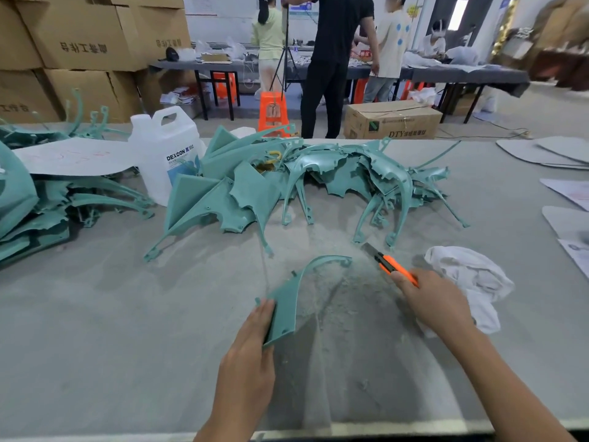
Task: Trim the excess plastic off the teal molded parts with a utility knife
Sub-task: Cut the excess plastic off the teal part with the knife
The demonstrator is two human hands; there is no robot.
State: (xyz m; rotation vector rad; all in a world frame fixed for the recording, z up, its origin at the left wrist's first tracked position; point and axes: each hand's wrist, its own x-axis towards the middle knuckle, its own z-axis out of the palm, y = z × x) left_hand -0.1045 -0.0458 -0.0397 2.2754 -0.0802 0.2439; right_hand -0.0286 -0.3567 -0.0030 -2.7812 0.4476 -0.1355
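Observation:
My left hand (251,349) grips the flat wide end of a teal molded part (287,304), whose thin curved arm arcs up and to the right just above the grey table (95,330). In my right hand (430,301) is an orange utility knife (390,264), gripped by the handle, its blade extended and pointing up-left, apart from the part. A big heap of teal molded parts (318,183) lies behind. Fine plastic shavings (338,298) cover the table under and around the held part.
A second stack of teal parts (47,205) sits at the far left under a white sheet. A white jug (169,148) stands behind the heap. A white cloth (471,282) lies by my right hand. Papers sit at the right edge. People, cardboard boxes and tables stand beyond.

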